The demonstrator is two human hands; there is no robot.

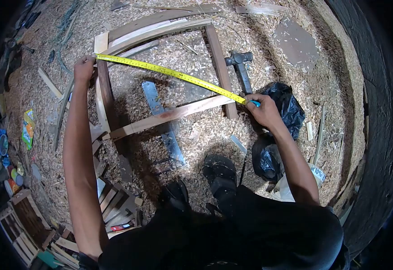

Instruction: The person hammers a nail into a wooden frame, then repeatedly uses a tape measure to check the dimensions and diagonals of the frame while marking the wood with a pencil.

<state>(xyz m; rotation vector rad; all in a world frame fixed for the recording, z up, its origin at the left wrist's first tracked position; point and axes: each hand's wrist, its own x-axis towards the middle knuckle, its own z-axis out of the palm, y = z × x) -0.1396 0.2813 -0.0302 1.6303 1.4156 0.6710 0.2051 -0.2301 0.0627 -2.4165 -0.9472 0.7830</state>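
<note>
A yellow tape measure [174, 73] runs diagonally across a four-sided wooden frame [171, 116] on the ground. My left hand [85, 67] is closed on the tape's end at the frame's far left corner. Near the frame's right near corner, my right hand [262, 109] is wrapped round the tape's blue case [254, 103], most of which the fingers hide. A hammer [241, 69] lies just outside the right side of the frame. Metal strips [151, 96] lie under and within the frame.
Black plastic bags [289, 108] lie right of my right hand. Wood offcuts [115, 200] are piled at the near left, beside a slatted wooden crate [27, 216]. Wood shavings cover the ground. My shoes [220, 175] stand in front of the frame. A flat board [295, 43] lies at the far right.
</note>
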